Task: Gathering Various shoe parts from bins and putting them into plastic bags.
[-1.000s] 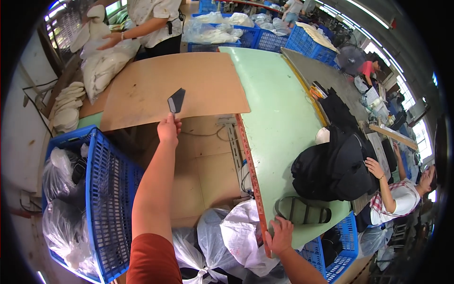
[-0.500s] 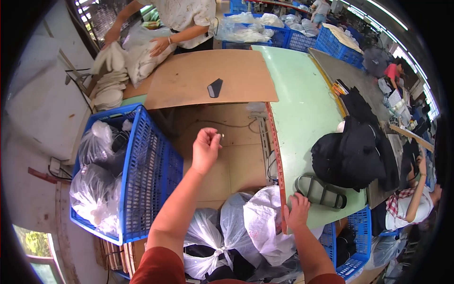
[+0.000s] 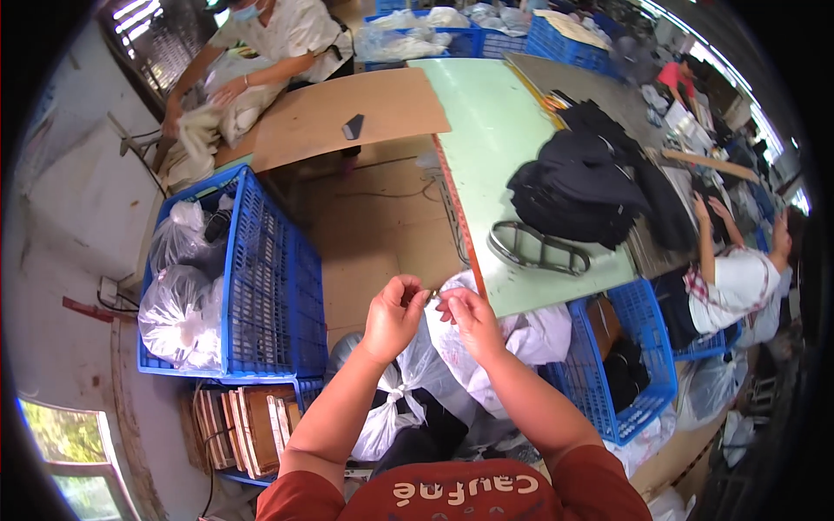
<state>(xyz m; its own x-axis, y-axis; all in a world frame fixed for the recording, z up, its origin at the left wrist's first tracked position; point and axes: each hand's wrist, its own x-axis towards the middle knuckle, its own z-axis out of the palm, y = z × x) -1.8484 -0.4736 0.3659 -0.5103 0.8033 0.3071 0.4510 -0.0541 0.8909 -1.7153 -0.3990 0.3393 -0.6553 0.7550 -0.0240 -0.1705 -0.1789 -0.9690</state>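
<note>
In front of my body my two hands meet at chest height. My left hand (image 3: 395, 319) is closed in a pinch on a small shiny metal-looking piece (image 3: 433, 295), too small to name. From the other side my right hand (image 3: 473, 323) closes its thumb and fingers at the same piece; its fingertips partly hide it. Below the hands lie clear and white plastic bags (image 3: 401, 408) with dark contents. To the right, a black rack-like frame with openings (image 3: 537, 249) rests on the pale green table (image 3: 473, 130), beside a heap of black fabric (image 3: 573, 191).
A blue crate (image 3: 278, 260) with bagged goods stands at left, above wooden boards (image 3: 252, 425). A brown board (image 3: 382, 104) bears a dark flat piece (image 3: 353, 128). Another blue crate (image 3: 647, 382) is at right. One person (image 3: 278, 43) handles pale fabric; another (image 3: 734, 282) sits at far right.
My right hand has left the table edge and come to my left hand at the small piece. My left hand has moved lower and nearer. The view has shifted; the person at far left has leaned down.
</note>
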